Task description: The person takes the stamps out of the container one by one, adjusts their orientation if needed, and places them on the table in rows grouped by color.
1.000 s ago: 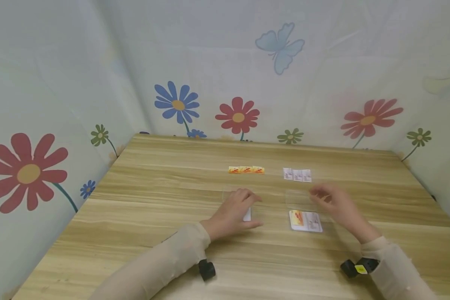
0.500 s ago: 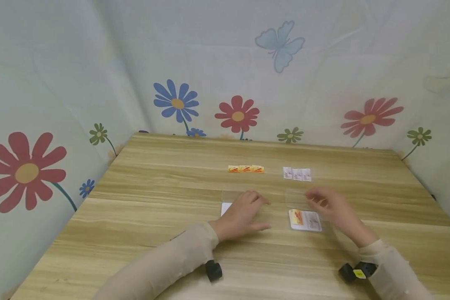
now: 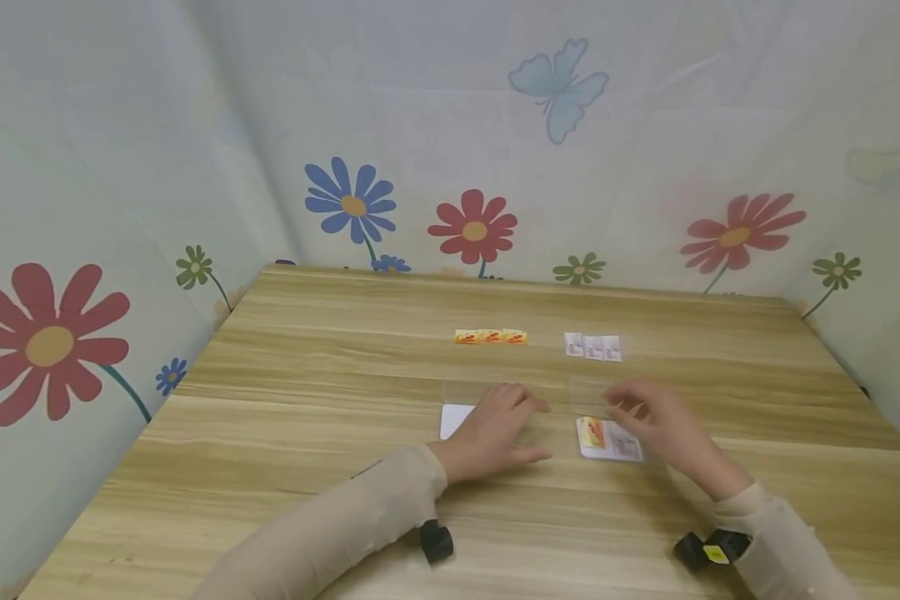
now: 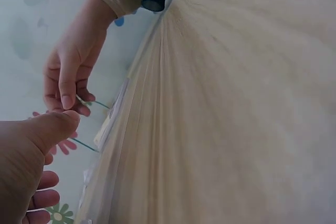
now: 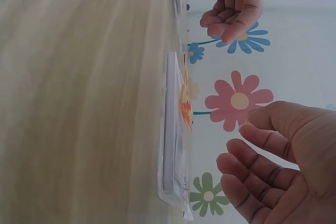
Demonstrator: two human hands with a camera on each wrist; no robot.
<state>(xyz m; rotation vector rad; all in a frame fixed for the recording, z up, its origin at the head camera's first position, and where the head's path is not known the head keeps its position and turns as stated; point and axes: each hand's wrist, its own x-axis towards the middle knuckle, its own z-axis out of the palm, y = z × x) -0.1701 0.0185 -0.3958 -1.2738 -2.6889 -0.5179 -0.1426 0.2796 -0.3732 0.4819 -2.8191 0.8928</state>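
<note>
My left hand (image 3: pixel 495 437) hovers over a clear flat case holding a white card (image 3: pixel 454 419); the hand covers much of it. Its fingers are spread and nothing shows between them. My right hand (image 3: pixel 663 429) hangs beside a second clear case, whose see-through lid (image 3: pixel 587 397) lies back on the far side. Inside that case is a white card (image 3: pixel 610 452) with a small orange picture on its left and a pale printed picture on its right. In the right wrist view, the fingers (image 5: pixel 257 192) are loosely bent, apart from the case (image 5: pixel 167 135), with nothing held.
Three small orange-yellow picture slips (image 3: pixel 491 337) lie in a row further back on the wooden table (image 3: pixel 330 333). To their right sit three pale printed slips (image 3: pixel 593 347). A flower-printed curtain (image 3: pixel 420 108) hangs behind the table.
The left hand has moved rightward, uncovering more of the white card on the left. My right hand has shifted slightly left over the edge of the right case.
</note>
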